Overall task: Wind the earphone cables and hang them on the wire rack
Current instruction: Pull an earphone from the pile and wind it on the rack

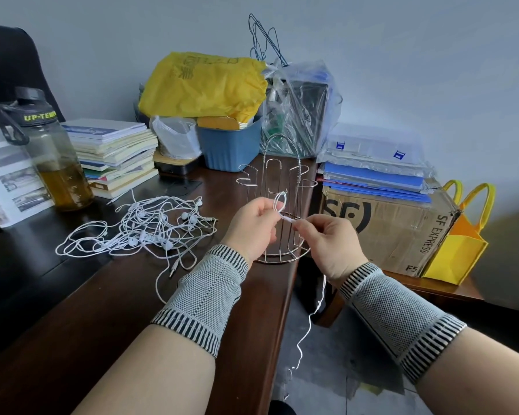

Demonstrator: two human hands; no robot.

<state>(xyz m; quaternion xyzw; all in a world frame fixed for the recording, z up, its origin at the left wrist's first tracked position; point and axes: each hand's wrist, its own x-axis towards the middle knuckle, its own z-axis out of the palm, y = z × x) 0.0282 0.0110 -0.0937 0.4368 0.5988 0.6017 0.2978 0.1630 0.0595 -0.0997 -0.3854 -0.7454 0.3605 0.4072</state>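
Note:
My left hand [253, 224] pinches a small loop of a white earphone cable [280, 202] in front of the wire rack [277, 181]. Close beside it, my right hand [330, 239] pinches the same cable just below the loop. The rest of that cable hangs down past my right wrist, off the table's edge toward the floor. The metal wire rack stands upright at the table's right edge, right behind both hands, and nothing hangs on its hooks. A tangled pile of several white earphones [150, 227] lies on the dark wooden table [102, 310], left of my left hand.
A stack of books [114, 154] and a drink bottle [54, 157] stand at the back left. Behind the rack are a blue bin [228, 148] with a yellow bag and a clear plastic bag. A cardboard box [387, 229] with folders and a yellow tote sit to the right.

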